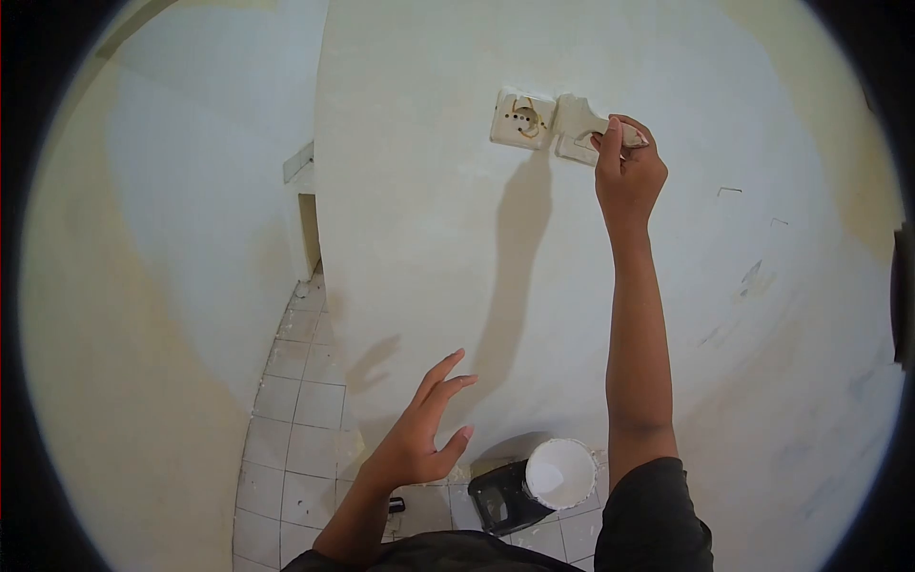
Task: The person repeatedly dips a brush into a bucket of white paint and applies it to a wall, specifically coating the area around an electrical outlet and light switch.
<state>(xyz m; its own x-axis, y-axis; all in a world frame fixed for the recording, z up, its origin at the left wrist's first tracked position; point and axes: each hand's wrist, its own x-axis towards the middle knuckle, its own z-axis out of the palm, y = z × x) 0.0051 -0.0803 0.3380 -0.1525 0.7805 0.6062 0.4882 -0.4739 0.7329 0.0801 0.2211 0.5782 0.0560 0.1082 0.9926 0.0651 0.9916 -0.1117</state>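
My right hand [631, 167] is closed around the handle of a paintbrush [578, 116], arm stretched up to the wall. The broad head of the brush lies at a switch plate [576, 150] and covers part of it. Just left of the brush is a wall socket [523, 119] with yellowish marks on its face. My left hand [419, 439] is held low in front of the wall, fingers apart, with nothing in it.
A white bucket [562, 474] and a black object [499, 500] are on the tiled floor [286, 429] below. The white wall [410, 191] has several scuffs and small marks at right. A ledge [299, 164] juts out at left.
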